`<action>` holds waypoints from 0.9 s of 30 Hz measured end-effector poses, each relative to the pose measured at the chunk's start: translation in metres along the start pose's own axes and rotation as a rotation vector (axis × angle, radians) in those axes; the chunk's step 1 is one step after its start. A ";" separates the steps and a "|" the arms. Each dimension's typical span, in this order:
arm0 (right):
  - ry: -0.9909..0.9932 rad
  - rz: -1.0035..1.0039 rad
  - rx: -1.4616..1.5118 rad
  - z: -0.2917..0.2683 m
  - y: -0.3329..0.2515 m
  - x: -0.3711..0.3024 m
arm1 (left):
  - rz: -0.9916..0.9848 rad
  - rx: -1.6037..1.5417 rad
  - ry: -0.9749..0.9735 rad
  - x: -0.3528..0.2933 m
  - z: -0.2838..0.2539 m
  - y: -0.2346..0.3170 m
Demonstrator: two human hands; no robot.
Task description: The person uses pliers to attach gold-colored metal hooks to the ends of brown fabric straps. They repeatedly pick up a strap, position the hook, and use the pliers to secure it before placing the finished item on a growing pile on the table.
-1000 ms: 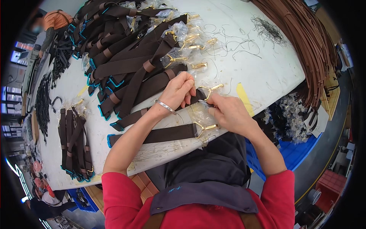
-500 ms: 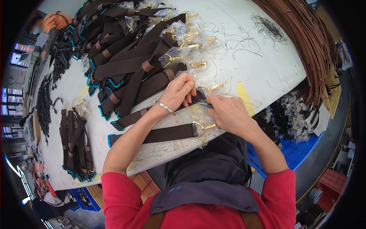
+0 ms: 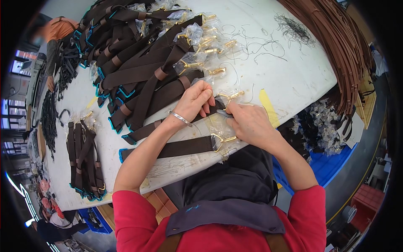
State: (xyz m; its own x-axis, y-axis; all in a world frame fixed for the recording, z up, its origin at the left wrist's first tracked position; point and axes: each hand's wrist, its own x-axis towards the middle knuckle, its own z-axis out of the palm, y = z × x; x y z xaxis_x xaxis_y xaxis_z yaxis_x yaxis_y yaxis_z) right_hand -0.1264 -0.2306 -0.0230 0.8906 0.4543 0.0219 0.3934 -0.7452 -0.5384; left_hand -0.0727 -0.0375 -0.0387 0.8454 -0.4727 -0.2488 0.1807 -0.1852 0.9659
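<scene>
At the strap's end near the table's front edge, my left hand point(image 3: 194, 101) is closed in a pinch. Whatever sits between its thumb and forefinger is too small to make out, and its lower fingers rest by the brown webbing strap point(image 3: 147, 132). My right hand point(image 3: 251, 122) is closed around small metal thread snips point(image 3: 223, 113), their grey tip pointing at the strap end. Just above the snips, that strap's gold clasp point(image 3: 231, 95) lies in clear plastic wrap. Nearer to me, a second webbing strap point(image 3: 184, 147) lies flat, with a gold clasp point(image 3: 223, 140) and a blue-edged left end.
Many brown straps point(image 3: 138, 71) with wrapped gold clasps are piled at the far left. A smaller strap bundle point(image 3: 86, 157) lies left. Loose threads point(image 3: 294, 29) and long brown strips point(image 3: 336, 46) lie far right. A blue crate point(image 3: 331, 168) stands at right. A co-worker point(image 3: 61, 29) is far left.
Both hands stay at the strap end, with the snips shifted very slightly. At the far left, the co-worker's arm has moved down.
</scene>
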 end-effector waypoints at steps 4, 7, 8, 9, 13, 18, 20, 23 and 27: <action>-0.002 0.011 -0.045 0.001 -0.005 -0.002 | 0.001 -0.001 0.001 0.000 0.000 0.000; 0.007 0.025 0.084 0.003 -0.001 -0.003 | -0.002 -0.138 0.039 -0.001 0.001 0.000; 0.018 0.030 0.198 0.002 0.002 -0.002 | 0.015 -0.191 0.064 -0.003 0.002 -0.002; 0.027 0.034 0.313 0.001 0.005 0.000 | 0.032 -0.244 0.089 -0.005 0.003 -0.005; 0.219 0.165 0.329 -0.011 0.019 0.018 | 0.065 -0.319 0.147 -0.005 0.003 -0.013; 0.327 0.343 0.054 -0.031 0.060 0.040 | 0.048 -0.233 0.148 -0.003 0.005 -0.012; 0.384 0.374 -0.049 -0.037 0.063 0.038 | 0.038 -0.051 0.170 -0.004 0.006 -0.005; 0.494 0.407 -0.068 -0.055 0.055 0.028 | 0.107 0.372 0.176 -0.008 0.006 0.008; 0.101 0.102 0.217 -0.053 0.028 0.015 | 0.238 0.754 0.106 -0.010 0.004 0.009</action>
State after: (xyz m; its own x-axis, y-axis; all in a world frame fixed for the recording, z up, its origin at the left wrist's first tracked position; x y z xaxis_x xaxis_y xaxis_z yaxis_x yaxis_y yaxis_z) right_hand -0.0901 -0.2700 0.0066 0.9458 0.3226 0.0365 0.2516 -0.6574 -0.7103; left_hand -0.0818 -0.0376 -0.0280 0.8686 -0.4954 0.0024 -0.3671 -0.6404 0.6746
